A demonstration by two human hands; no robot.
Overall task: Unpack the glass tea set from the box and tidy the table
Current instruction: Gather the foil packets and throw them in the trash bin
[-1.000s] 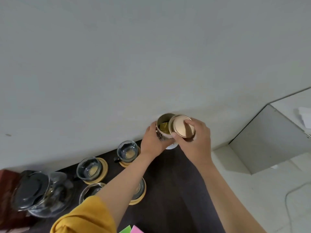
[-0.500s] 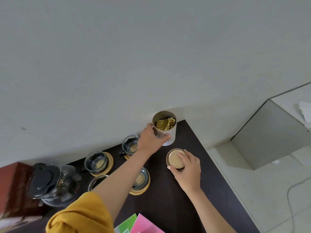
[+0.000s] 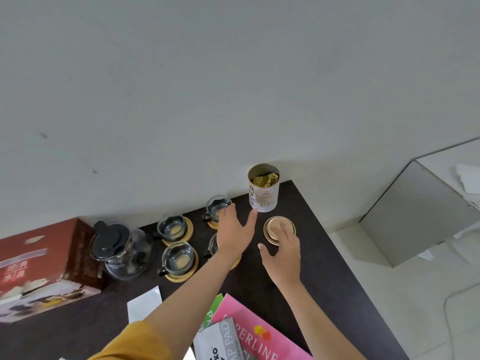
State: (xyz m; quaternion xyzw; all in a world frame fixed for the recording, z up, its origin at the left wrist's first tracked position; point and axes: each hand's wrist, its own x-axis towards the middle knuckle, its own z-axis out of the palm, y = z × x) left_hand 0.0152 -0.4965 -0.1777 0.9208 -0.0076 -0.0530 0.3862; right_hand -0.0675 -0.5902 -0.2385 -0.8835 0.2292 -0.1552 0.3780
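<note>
An open white tea tin (image 3: 264, 193) with a gold foil bag inside stands at the table's far right corner. Its round gold lid (image 3: 277, 228) lies flat on the dark table (image 3: 324, 263) just in front of it. My left hand (image 3: 235, 233) hovers open just left of the tin, thumb near its base. My right hand (image 3: 283, 253) is open, its fingertips over the lid's near edge. Several glass cups (image 3: 171, 226) sit on wooden coasters (image 3: 181, 275) to the left. A glass teapot (image 3: 119, 249) with a black lid stands beside the red box (image 3: 39, 266).
Pink and green paper pads (image 3: 249, 331) and a grey pad lie at the near edge. A white slip (image 3: 144, 306) lies near the teapot. A grey cabinet (image 3: 415, 214) stands right of the table, over a pale floor. A white wall is behind.
My right hand set the lid down on the table and let go of it. My left hand released the tin and opened. The view tilted down, showing more of the table.
</note>
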